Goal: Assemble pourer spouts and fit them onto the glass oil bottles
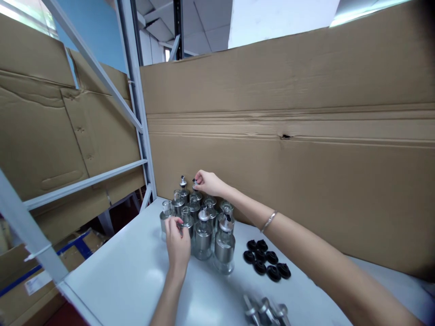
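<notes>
Several clear glass bottles with silver bands stand in a tight cluster; one front bottle (224, 246) and its neighbour (203, 237) carry metal pour spouts with dark tips. My right hand (209, 182) reaches over the cluster, its fingers pinched on a pour spout (195, 184) at the neck of a back bottle. Beside that one, another back bottle (184, 194) also has a spout. My left hand (178, 242) is at the front left of the group, fingers curled close to an uncapped bottle (186, 218). Whatever lies within those fingers is hidden.
Several black caps (261, 257) lie right of the bottles on the white table (129, 276). More metal spouts (267, 312) lie at the near edge, blurred. A cardboard wall (288, 176) rises behind; a grey metal frame (144, 131) stands left.
</notes>
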`<state>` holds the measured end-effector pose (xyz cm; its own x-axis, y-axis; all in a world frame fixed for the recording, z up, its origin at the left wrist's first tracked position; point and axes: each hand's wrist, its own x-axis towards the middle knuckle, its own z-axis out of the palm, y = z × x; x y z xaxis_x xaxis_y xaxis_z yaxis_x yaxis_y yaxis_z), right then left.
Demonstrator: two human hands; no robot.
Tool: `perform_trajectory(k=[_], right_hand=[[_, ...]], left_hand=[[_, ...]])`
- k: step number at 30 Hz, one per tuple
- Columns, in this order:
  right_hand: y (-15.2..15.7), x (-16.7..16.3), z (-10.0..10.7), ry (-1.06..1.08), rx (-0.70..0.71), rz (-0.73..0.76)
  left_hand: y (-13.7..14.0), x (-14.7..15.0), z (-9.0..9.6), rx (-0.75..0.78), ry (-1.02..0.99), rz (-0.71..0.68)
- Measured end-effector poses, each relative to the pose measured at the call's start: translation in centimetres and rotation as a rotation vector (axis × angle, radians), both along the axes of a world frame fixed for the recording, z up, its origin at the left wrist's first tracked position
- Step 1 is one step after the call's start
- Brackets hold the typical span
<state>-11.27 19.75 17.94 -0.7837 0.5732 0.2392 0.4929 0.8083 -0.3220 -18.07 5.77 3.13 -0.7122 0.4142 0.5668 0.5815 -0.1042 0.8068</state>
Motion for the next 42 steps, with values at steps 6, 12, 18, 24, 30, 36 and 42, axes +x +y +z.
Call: perform_trajectory(k=[6,12,18,24,30,36,42], right_hand=[[2.6,-3.0,-1.5,-0.083,-0.056,-0.137],[3.9,-4.8,-2.5,-0.137,-0.121,-0.167],[3.8,-4.5,-2.4,0.058,-0.068,-0.157],[1.9,-2.3,1.3,0.474,0.103,-0.121],[-1.1,-0.9,4.6,0.702,0.148,0.006],[-3.4,-0.6,3.8,0.617,-0.025,0.161],[-3.6,-1.0,1.3,0.413,-0.029,0.216]], left_hand=[[0.3,-0.1,-0.2,-0.108,-0.020,-0.041],[0.4,-0.1,-0.3,-0.150,-0.041,-0.066],[0.7,-0.3,-0.5,-0.144,-0.089,-0.097],[1.2,-0.3,-1.3,-0.101,-0.166,-0.132],[2.2,-0.6,-2.5,-0.047,-0.207,-0.179],[2.1,-1.5,-2.8,-0.012,-0.258,-0.133],[0.2,-4.0,-2.0,0.183,-0.272,0.275]])
